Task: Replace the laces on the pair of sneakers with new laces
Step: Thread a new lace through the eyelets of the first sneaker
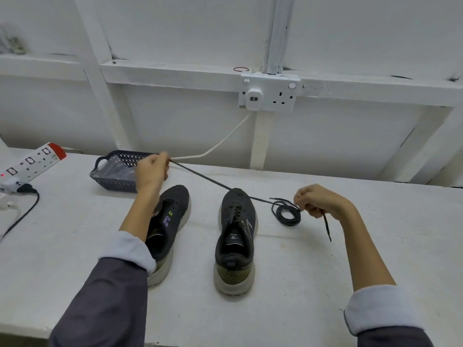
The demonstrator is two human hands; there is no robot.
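Here, two dark sneakers stand side by side on a white table (325, 271), toes pointing away from the viewer, pale soles down. The left sneaker (175, 204) is partly covered by the left forearm; the right sneaker (236, 236) stands in full view, a little apart from it. A dark lace (203, 176) runs in a straight, taut line from the left hand (151, 171), over the toe of the right sneaker, to the right hand (318, 200). The left hand is raised above the table, fingers curled, pinching one end of the lace. The right hand, clenched around the lace, is held to the right of the right sneaker; a coil (288, 214) of several loops sits just beside its fingers, and a short tail (327, 227) of lace dangles below the wrist. Whether the coil touches the table cannot be told. Behind the left hand sits a dark perforated basket (117, 171) lined with clear plastic. At far left a white power strip (30, 161) lies on the table, with a black cable (25, 214) beside it. On the wall, a double wall socket (269, 92) carries a white plug, from which a white cable (225, 139) descends toward the table
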